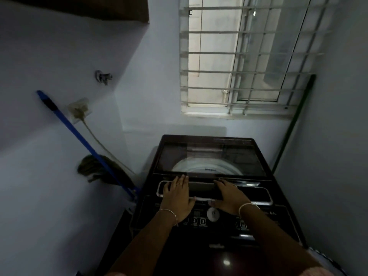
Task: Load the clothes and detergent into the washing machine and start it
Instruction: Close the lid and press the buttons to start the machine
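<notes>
A dark top-loading washing machine (282,198) stands in front of me under the window. Its glass lid (209,158) lies flat, and the white drum rim shows through it. My left hand (177,196) rests flat on the front edge of the lid by the handle recess, fingers straight. On the same edge, a little to the right, my right hand (229,196) lies with straight fingers. Below my hands is the control panel with a round silver knob (213,213) and small buttons. No clothes or detergent are in view.
A blue-handled mop (83,140) leans on the left wall beside a wall socket with a cord (79,110). A green pole (292,124) leans in the right corner. A barred window (247,56) is above the machine. Walls stand close on both sides.
</notes>
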The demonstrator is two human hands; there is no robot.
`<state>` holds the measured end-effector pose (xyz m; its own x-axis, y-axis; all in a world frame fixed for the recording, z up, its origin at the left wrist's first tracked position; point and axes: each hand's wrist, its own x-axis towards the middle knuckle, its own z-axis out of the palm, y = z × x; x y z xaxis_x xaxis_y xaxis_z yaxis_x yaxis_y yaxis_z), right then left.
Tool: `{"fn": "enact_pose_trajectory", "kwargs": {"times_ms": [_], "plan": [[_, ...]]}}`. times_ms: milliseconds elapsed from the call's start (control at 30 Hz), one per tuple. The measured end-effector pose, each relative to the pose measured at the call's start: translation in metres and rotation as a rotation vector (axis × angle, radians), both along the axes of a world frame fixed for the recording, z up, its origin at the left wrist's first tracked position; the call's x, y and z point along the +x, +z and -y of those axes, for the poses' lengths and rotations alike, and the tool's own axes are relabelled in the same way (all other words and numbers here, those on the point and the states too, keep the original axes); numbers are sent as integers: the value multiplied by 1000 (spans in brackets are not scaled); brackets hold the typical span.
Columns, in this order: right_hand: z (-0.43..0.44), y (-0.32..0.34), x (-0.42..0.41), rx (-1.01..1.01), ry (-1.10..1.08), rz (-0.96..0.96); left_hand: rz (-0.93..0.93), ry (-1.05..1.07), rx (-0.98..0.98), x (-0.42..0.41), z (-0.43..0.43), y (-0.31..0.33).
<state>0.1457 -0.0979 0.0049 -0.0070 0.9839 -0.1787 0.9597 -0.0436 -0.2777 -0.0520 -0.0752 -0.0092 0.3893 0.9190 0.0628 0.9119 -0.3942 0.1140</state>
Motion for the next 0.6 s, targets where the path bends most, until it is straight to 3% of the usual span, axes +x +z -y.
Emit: {"fn": "enact_pose_trajectory", "kwargs": {"times_ms": [233, 600], "plan": [[44, -23, 3, -7, -30, 34, 50, 38, -4, -6, 33, -17], [72, -32, -16, -14, -256, 0, 56, 49, 0, -30, 85, -47]]}}
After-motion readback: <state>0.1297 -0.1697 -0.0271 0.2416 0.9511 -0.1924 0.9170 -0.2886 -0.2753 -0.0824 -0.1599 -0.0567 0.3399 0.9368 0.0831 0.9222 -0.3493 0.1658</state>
